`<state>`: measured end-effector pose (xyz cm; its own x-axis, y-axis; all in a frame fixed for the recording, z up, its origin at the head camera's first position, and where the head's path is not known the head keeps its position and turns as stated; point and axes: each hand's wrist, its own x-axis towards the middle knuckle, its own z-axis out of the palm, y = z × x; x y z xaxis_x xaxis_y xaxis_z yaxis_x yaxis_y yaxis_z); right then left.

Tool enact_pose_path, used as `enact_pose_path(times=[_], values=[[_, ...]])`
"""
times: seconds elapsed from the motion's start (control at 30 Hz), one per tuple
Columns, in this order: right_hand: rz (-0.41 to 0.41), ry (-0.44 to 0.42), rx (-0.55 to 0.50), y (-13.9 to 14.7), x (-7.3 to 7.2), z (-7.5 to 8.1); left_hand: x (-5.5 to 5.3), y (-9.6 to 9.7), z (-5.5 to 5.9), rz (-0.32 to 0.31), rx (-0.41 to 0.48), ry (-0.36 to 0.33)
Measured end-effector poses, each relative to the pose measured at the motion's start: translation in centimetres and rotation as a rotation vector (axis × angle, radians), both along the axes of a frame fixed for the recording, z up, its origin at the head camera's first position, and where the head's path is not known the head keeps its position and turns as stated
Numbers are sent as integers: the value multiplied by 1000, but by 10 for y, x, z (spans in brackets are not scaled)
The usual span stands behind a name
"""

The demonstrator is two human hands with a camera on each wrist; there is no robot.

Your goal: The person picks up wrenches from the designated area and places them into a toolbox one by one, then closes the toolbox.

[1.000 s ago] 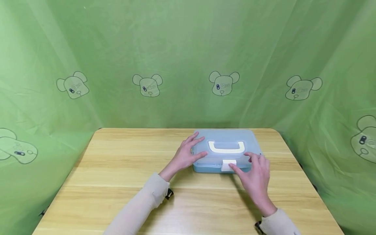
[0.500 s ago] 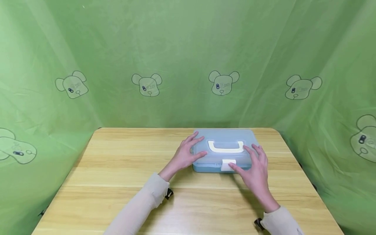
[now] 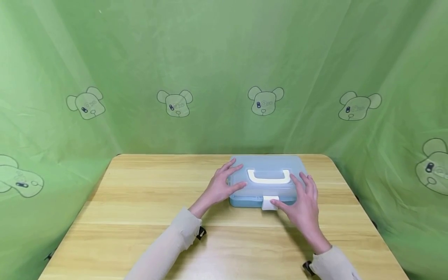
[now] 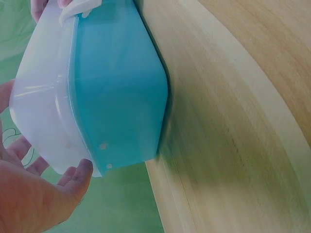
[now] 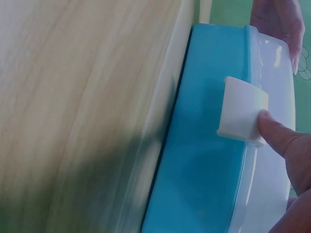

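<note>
A box with a teal base and a translucent lid [image 3: 267, 161] lies closed on the table, its white handle [image 3: 268, 181] folded flat. My left hand [image 3: 219, 186] rests at the lid's left side, fingers spread. In the left wrist view, its fingertips touch the lid near the teal base [image 4: 121, 82]. My right hand [image 3: 303, 206] presses the upper part of the white front latch [image 5: 242, 111] with its thumb [image 5: 277, 133]. Its other fingers stretch over the right part of the lid in the head view. The latch's lower end stands out from the box front.
The wooden table [image 3: 157, 194] spreads to the left and in front of the box. Just behind its far edge hangs a green curtain [image 3: 217, 124] printed with bear heads, which also closes off both sides.
The right fingers, curled a second ago, have stretched out over the lid. The latch has shifted lower and outward under the thumb. My left hand stays put.
</note>
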<state>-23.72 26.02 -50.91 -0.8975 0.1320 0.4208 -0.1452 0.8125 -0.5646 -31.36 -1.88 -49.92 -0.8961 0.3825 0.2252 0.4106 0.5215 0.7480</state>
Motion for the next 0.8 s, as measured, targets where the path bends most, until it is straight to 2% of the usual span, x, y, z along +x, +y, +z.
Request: enact_pose_path(times=[0.4, 0.8], values=[[-17, -4, 30, 0, 0, -1, 1, 1, 0, 7, 0, 12], [-32, 22, 113, 1, -2, -1, 1, 2, 0, 12, -10, 22]])
